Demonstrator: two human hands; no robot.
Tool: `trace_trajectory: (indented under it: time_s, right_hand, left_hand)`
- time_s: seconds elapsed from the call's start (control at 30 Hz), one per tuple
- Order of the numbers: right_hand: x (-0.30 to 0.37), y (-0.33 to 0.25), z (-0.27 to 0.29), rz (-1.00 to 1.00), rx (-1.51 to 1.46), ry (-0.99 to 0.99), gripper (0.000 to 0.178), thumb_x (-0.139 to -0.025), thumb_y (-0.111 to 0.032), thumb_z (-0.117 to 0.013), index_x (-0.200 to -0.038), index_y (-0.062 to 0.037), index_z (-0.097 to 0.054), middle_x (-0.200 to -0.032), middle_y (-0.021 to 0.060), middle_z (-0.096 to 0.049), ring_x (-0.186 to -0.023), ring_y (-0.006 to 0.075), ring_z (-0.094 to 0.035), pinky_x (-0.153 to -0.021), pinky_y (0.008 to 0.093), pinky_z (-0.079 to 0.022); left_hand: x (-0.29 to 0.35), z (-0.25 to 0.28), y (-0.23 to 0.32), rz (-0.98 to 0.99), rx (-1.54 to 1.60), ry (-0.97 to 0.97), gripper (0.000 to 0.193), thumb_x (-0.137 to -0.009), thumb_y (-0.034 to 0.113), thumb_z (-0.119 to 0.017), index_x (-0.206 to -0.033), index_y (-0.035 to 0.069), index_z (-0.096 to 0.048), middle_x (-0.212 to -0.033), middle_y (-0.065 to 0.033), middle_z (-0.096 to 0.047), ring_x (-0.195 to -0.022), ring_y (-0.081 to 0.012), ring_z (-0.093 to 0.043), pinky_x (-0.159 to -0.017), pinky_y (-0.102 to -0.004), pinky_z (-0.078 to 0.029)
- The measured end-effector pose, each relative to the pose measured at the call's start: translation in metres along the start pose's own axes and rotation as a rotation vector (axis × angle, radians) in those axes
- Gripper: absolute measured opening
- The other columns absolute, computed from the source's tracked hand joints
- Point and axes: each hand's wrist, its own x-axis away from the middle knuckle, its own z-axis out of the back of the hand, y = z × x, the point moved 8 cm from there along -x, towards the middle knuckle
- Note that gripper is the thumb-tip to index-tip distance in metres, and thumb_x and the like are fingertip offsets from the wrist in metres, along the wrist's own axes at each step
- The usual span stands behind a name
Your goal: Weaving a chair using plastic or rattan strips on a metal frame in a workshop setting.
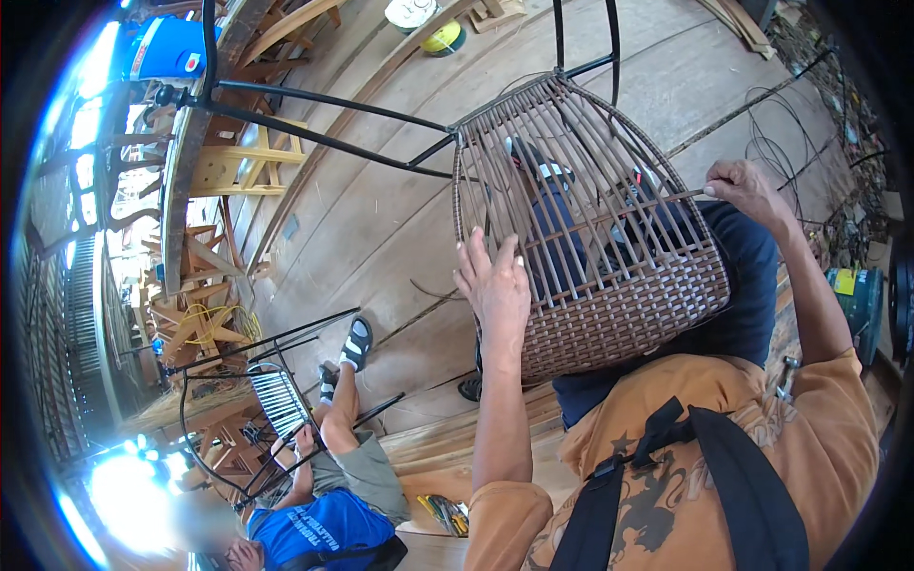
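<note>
Across my lap lies a black metal chair frame (333, 133) with a seat panel of brown rattan-like strips. Its near part is a tight basket weave (628, 309); farther off, bare lengthwise strips (533, 133) run to the narrow end with gaps between them. A single loose crosswise strip (657, 202) passes among them. My right hand (752, 195), beyond the panel's right edge, pinches that strip's end. My left hand (497, 285) rests at the panel's left side with fingers spread, touching the strips. Whether its fingertips also press the crosswise strip, I cannot tell.
At lower left a person in a blue shirt (319, 523) works on another black chair frame (276, 338). Hand tools (446, 514) lie on the wooden bench. Loose wire (781, 133) coils on the floor at right. Wooden pieces (252, 162) and a blue container (169, 49) are at upper left.
</note>
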Motion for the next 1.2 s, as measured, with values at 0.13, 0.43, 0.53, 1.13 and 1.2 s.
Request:
trace_trajectory:
  time_s: [0.13,0.43,0.53,1.13,1.2]
  right_hand:
    - [0.001,0.01,-0.004,-0.083,0.061,-0.018,0.021,-0.078,-0.019,-0.062,-0.079,0.0025,-0.058,-0.059,0.009,-0.049,-0.058,0.0152,-0.048,-0.056,0.032,-0.04]
    - [0.002,-0.007,-0.007,-0.079,0.009,-0.027,0.026,-0.08,-0.022,-0.062,-0.081,0.0037,-0.058,-0.064,0.0103,-0.053,-0.063,0.0187,-0.051,-0.06,0.0336,-0.041]
    - [-0.001,0.0,-0.006,-0.065,0.008,-0.045,0.026,-0.079,-0.021,-0.062,-0.079,0.0043,-0.057,-0.063,0.0093,-0.051,-0.061,0.0178,-0.05,-0.058,0.0329,-0.041]
    - [0.002,-0.009,-0.007,-0.103,0.086,-0.047,0.025,-0.077,-0.02,-0.063,-0.081,0.0037,-0.057,-0.064,0.0126,-0.053,-0.062,0.0192,-0.052,-0.059,0.0339,-0.042]
    - [0.004,-0.005,0.001,-0.081,0.106,-0.021,0.026,-0.077,-0.021,-0.063,-0.08,0.004,-0.057,-0.062,0.0111,-0.053,-0.061,0.019,-0.051,-0.058,0.0335,-0.041]
  left_hand:
    - [-0.005,-0.004,-0.004,0.034,0.008,-0.044,0.018,-0.081,0.014,-0.055,-0.096,0.007,-0.061,-0.136,-0.0175,-0.036,-0.129,-0.0379,-0.029,-0.102,-0.0532,-0.027]
    - [0.013,0.002,-0.023,-0.009,0.191,0.036,0.04,-0.078,0.01,-0.056,-0.118,0.012,-0.056,-0.137,-0.0159,-0.033,-0.127,-0.0389,-0.028,-0.103,-0.0508,-0.027]
    - [0.013,-0.007,-0.018,-0.075,-0.039,-0.059,0.041,-0.078,0.006,-0.054,-0.119,0.012,-0.057,-0.136,-0.0178,-0.034,-0.128,-0.0392,-0.029,-0.101,-0.0485,-0.031]
    - [0.019,0.006,-0.048,0.116,0.395,-0.13,0.042,-0.079,-0.006,-0.044,-0.119,0.002,-0.054,-0.136,-0.0226,-0.034,-0.119,-0.0354,-0.044,-0.097,-0.0328,-0.039]
    - [0.019,0.004,-0.05,0.059,0.34,-0.083,0.042,-0.079,-0.007,-0.043,-0.119,0.003,-0.054,-0.137,-0.0225,-0.034,-0.119,-0.035,-0.044,-0.096,-0.0324,-0.039]
